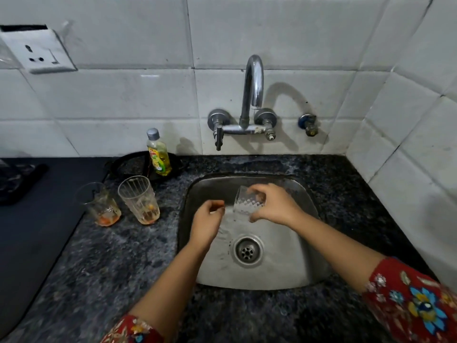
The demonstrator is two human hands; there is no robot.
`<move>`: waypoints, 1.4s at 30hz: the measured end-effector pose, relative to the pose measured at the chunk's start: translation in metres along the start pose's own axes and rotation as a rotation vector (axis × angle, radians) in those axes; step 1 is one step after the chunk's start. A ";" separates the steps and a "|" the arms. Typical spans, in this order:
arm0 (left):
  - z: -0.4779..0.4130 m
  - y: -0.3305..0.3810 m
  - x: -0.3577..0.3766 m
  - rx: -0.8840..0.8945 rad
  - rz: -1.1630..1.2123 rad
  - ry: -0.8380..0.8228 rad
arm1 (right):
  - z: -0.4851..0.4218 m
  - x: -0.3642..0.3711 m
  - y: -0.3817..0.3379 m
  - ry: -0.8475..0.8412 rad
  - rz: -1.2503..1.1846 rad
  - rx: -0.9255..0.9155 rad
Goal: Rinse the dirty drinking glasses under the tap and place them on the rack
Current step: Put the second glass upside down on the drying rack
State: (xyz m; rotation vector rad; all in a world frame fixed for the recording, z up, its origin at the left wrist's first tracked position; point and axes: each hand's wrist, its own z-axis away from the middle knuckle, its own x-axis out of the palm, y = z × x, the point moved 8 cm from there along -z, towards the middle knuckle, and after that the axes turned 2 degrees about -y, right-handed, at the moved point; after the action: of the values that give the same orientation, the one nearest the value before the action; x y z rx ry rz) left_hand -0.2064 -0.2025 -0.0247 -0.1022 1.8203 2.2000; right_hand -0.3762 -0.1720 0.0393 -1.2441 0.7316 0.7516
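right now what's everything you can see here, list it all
patterned glass: 1, clear, tilted over the sink
ribbed glass: 1, clear with orange dregs, counter left of sink
short glass: 1, clear with orange dregs, left of the ribbed glass
soap bottle: 1, yellow with grey cap, counter behind the glasses
tap: 1, chrome, on the wall above the sink
small valve: 1, metal, on the wall right of the tap
sink: 1, steel, set in the counter
counter: 1, dark speckled
socket: 1, white, upper left wall
rack: none in view
left hand: fingers curled, beside the patterned glass's mouth
right hand: grips the patterned glass
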 end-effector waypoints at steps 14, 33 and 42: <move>0.000 0.048 -0.329 0.260 0.286 0.407 | -0.070 0.101 -0.281 -0.197 -1.097 -0.107; -0.062 -0.138 -0.664 -0.128 0.325 0.731 | -0.240 0.327 -0.545 -0.180 -0.920 0.013; -0.066 -0.178 -0.686 -0.183 0.383 0.774 | -0.269 0.354 -0.611 -0.039 -0.338 -0.270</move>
State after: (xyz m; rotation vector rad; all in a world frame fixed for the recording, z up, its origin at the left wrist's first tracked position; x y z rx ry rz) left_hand 0.4887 -0.3549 -0.0473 -0.8046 2.1227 2.8608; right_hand 0.3052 -0.4974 0.0352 -1.5464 0.3791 0.6047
